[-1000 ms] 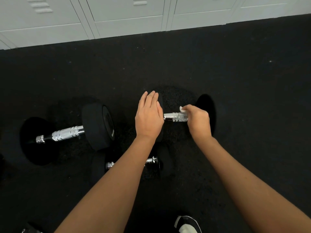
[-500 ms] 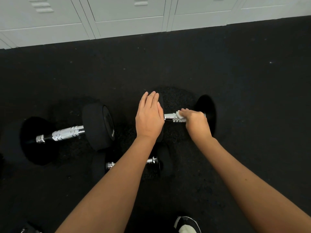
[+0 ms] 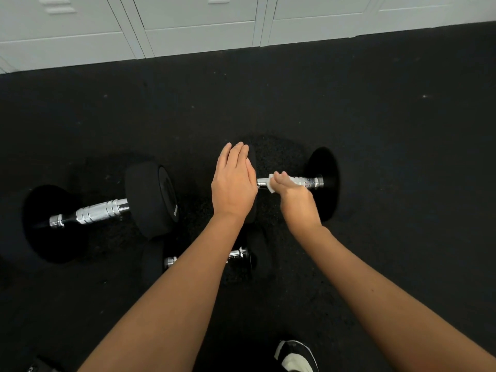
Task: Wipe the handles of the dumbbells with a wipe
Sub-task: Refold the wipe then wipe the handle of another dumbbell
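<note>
On chrome handle: right hand, wipe.

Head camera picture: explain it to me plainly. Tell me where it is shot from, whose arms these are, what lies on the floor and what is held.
There is no machine here. The picture comes from one wide-angle camera worn on a person's head, looking forward and down, so the two bare arms reaching in from the bottom are that person's own.

The left hand lies flat, fingers straight, on the near-side black weight of the right dumbbell, apparently steadying it. The right hand is curled round that dumbbell's chrome handle with a white wipe between hand and metal.

On the black rubber floor lie two more: a large left dumbbell and a small dumbbell, partly hidden under the left forearm. White lockers run along the far edge, and a shoe shows at the bottom.
</note>
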A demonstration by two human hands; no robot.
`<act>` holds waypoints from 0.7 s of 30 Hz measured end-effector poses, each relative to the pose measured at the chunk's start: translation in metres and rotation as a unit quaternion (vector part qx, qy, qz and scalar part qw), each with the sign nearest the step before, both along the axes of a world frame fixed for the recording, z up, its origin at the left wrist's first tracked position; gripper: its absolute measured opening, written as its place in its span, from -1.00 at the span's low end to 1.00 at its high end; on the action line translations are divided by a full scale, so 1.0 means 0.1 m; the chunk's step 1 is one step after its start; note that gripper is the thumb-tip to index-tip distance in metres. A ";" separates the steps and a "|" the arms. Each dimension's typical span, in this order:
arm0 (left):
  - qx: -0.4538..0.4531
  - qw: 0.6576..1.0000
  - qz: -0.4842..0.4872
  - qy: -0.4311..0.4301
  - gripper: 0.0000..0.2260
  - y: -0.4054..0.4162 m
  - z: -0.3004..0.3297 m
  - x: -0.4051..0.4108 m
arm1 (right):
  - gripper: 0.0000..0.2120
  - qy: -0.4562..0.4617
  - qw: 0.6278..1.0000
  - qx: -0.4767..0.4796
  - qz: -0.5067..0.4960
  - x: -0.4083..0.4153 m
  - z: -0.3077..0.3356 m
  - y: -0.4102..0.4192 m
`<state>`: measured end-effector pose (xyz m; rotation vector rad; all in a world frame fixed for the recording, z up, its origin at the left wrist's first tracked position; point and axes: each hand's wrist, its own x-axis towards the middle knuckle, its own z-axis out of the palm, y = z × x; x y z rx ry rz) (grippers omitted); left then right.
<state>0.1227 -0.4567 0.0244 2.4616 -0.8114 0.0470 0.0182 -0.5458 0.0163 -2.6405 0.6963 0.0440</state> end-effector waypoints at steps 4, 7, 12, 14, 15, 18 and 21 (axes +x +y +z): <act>-0.005 1.000 0.002 0.003 -0.57 0.00 0.00 -0.01 | -0.51 -0.036 0.999 0.005 0.012 -0.20 -0.04 -0.09; -0.003 1.000 0.002 -0.001 -0.57 0.01 -0.01 -0.02 | -0.53 -0.049 0.998 -0.010 -0.043 -0.20 -0.10 -0.20; 0.003 1.000 0.003 0.013 -0.54 0.00 0.01 -0.01 | -0.47 -0.013 0.999 -0.005 0.035 -0.01 -0.01 0.04; 0.005 1.000 0.005 0.011 -0.54 0.00 0.02 -0.01 | -0.47 -0.017 0.997 -0.010 0.072 -0.08 0.02 0.04; 0.005 1.000 0.004 0.009 -0.54 0.00 0.02 -0.02 | -0.48 -0.027 0.997 -0.021 0.076 -0.13 0.03 0.01; 0.004 1.000 0.002 0.007 -0.54 0.01 0.02 -0.03 | -0.44 -0.066 0.995 -0.061 0.039 -0.20 -0.07 -0.13; 0.002 1.000 0.004 0.010 -0.55 0.00 0.01 -0.02 | -0.41 -0.064 0.996 -0.061 0.032 -0.13 -0.09 -0.10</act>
